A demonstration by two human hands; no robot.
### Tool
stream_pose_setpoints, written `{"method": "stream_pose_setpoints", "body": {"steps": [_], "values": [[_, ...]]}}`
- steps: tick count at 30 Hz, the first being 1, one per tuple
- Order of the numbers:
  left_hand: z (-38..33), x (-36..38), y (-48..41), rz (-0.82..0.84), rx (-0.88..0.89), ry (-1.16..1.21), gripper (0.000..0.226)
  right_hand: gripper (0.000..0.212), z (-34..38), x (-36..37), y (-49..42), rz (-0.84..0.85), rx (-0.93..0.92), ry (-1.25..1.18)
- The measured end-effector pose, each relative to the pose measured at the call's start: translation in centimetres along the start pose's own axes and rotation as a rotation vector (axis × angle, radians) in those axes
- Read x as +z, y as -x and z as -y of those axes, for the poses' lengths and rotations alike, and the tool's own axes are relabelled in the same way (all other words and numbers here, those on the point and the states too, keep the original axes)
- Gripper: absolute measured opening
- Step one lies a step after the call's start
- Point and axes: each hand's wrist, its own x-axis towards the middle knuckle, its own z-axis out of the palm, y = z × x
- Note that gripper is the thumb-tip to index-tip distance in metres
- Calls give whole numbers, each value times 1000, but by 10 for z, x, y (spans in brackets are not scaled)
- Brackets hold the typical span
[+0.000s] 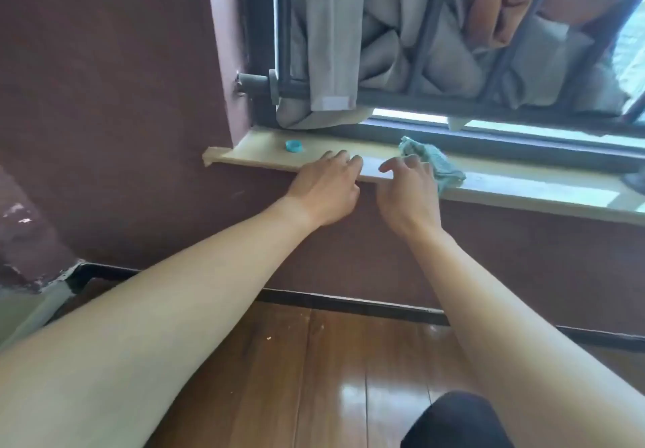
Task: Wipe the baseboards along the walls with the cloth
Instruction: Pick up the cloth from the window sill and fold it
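The shiny wooden floor (331,377) and thin black baseboard (349,299) are partly hidden by bare arms (174,325). The left grip (324,192) is laid, fingers loose, on the smooth pale sill (258,152). The right grip (408,196) is half spread against the fluffy teal cloth (436,164) crumpled there; whether it is pinched cannot be told.

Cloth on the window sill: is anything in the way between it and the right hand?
No, nothing visible. The right hand is right up against the teal cloth on the window sill; whether it grips it, I cannot tell. The blue cap lies off to the side, past the left hand.
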Motion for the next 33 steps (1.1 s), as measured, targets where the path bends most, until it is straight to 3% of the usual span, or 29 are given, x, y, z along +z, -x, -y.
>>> {"method": "stream_pose_setpoints", "body": {"steps": [3, 7, 12, 16, 20, 23, 25, 27, 31, 33], "values": [[-14, 9, -10, 7, 36, -47, 25, 37, -29, 0, -8, -69, 56, 148], [-18, 17, -10, 38, 56, -112, 29, 51, -48, 11, -3, 75, 117, 289], [-13, 18, -5, 58, 75, -106, 31, 43, -39, 12, -2, -111, 86, 273], [-13, 17, 1, 83, 73, -105, 34, 40, -23, 8, 3, -178, 22, 148], [-13, 5, 11, 61, 53, -136, 44, 32, -1, 7, 22, -96, -38, -112], [0, -10, 24, 43, -14, -159, 65, 20, 20, 8, 34, -12, 72, -371], [14, -22, 33, 72, -37, -49, 73, 16, 35, 7, 38, 14, 156, -538], [30, -36, 48, 126, -52, 152, 64, 16, 55, 3, 45, -1, 176, -611], [51, -56, 83, 137, -126, 283, 7, 16, 92, 1, 67, -3, 145, -686], [57, -64, 104, 155, -235, 351, 13, 16, 109, 6, 78, 19, 121, -701]]}}
